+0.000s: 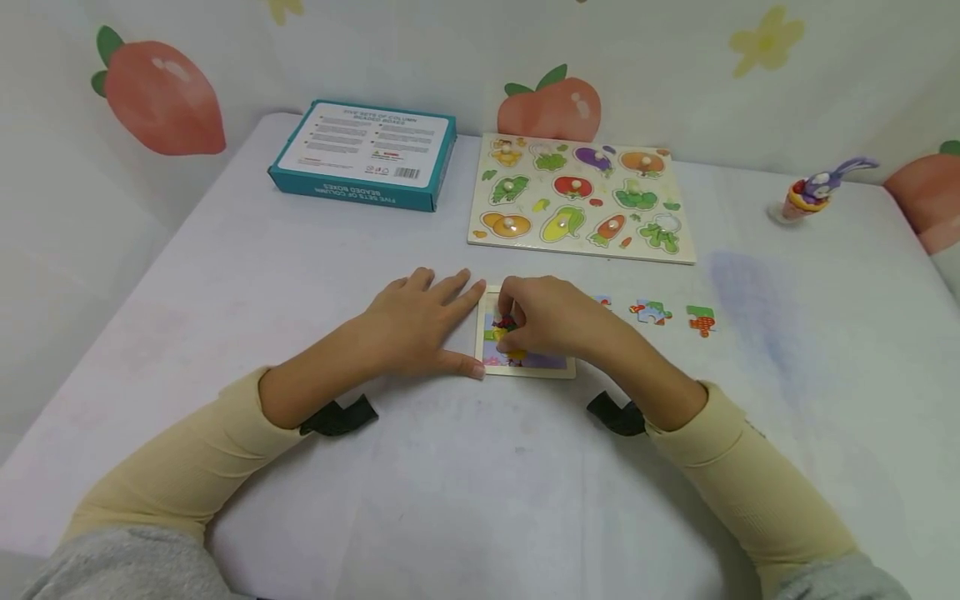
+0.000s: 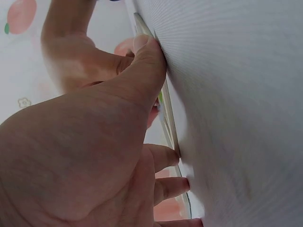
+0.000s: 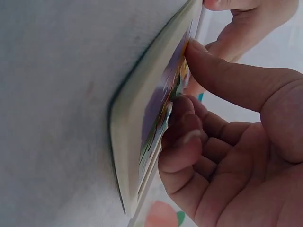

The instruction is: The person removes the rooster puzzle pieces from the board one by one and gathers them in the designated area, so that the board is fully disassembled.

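A small jigsaw puzzle in a pale wooden frame (image 1: 534, 372) lies on the table, with a colourful picture inside. My left hand (image 1: 411, 327) lies beside its left edge with fingers spread; the thumb and a fingertip touch the frame. In the left wrist view the left thumb (image 2: 150, 56) presses against the frame's edge. Over the picture, my right hand (image 1: 558, 312) pinches a puzzle piece (image 1: 504, 327) between thumb and curled fingers. The right wrist view shows the thumb (image 3: 213, 64) and fingers low on the picture. The piece is largely hidden by the fingers.
Loose puzzle pieces (image 1: 651, 312) lie right of the frame, one (image 1: 701, 320) farther out. Behind stand a vegetable knob-puzzle board (image 1: 525, 239) and a teal-and-white box (image 1: 360, 150). A small purple-topped toy (image 1: 806, 198) stands at the back right. Dark straps (image 1: 341, 417) hang near the wrists.
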A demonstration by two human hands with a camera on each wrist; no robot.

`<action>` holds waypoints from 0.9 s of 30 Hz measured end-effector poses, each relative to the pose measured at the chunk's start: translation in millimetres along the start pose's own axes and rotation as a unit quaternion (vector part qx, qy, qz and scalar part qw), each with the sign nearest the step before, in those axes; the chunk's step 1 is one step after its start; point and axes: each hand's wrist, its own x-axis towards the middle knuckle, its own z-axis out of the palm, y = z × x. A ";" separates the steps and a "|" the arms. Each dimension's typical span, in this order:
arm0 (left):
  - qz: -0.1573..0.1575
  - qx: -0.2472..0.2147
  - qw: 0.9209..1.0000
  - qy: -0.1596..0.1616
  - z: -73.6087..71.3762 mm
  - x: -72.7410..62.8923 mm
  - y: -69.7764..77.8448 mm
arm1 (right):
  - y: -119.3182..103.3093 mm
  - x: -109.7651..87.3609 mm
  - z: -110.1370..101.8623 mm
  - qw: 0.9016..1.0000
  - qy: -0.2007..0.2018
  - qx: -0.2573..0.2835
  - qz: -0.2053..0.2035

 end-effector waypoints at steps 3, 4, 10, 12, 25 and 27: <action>0.000 0.000 1.000 -0.001 -0.2 -0.4 0.0 | -0.6 -0.5 0.3 1.000 0.005 0.002 -0.004; 0.000 0.000 1.000 -0.001 -0.2 -0.7 0.0 | -0.9 -1.0 0.3 1.000 0.006 0.004 -0.006; 0.000 0.000 1.000 0.001 0.5 -0.7 -0.1 | -1.1 -2.0 1.8 1.000 0.015 0.011 -0.020; 0.001 0.001 1.000 0.002 0.9 -0.6 -0.3 | -1.4 -2.1 2.7 0.999 0.015 0.012 -0.026; 0.001 -0.002 1.000 0.001 -0.6 -1.4 -0.1 | 2.8 -6.6 1.3 0.997 0.013 0.048 -0.063; 0.000 -0.002 1.000 0.000 -0.2 -1.1 -0.2 | 2.9 -8.1 0.0 0.997 0.017 0.054 -0.061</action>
